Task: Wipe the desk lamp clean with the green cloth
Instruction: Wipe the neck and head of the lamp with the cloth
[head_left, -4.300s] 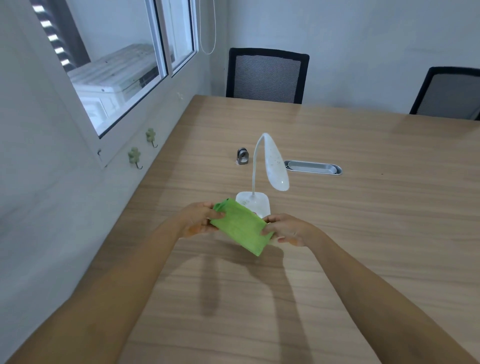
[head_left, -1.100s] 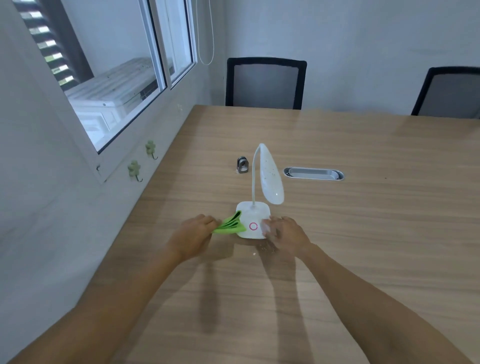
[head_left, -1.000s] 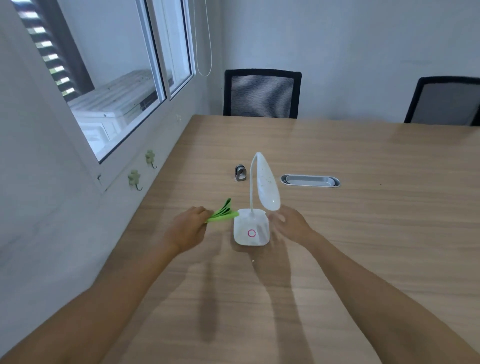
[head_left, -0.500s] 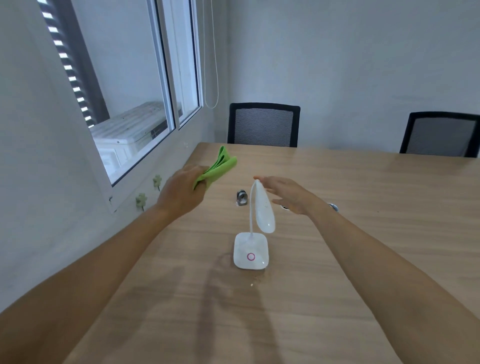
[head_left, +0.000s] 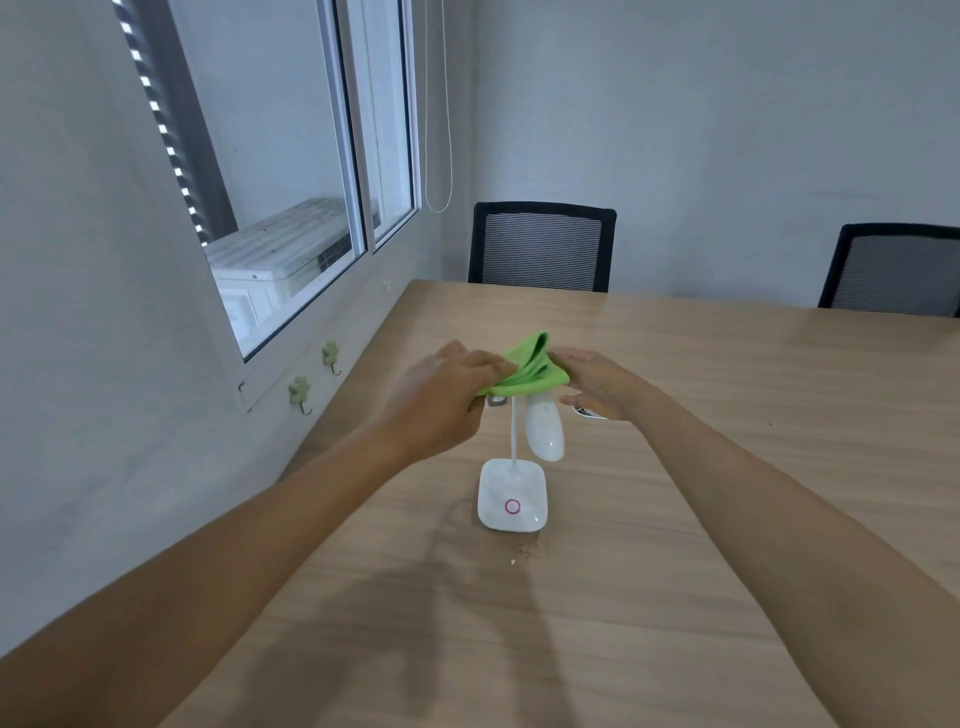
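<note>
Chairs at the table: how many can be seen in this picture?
2. One chair stands at the far edge of the table, near the window corner; another chair is at the right, partly cut off. Others may be outside the view.

No readable text, one mark only

No words, brand names, labels or numbers could be made out anywhere in the head view. The only sign was a small pink-red ring on the top of the white base of the desk lamp (head_left: 512, 500), standing on the wooden table (head_left: 727, 467); it carried no lettering. The lamp's head and neck were plain white, and the green cloth (head_left: 530, 371) bore no tag or print that showed.
</note>
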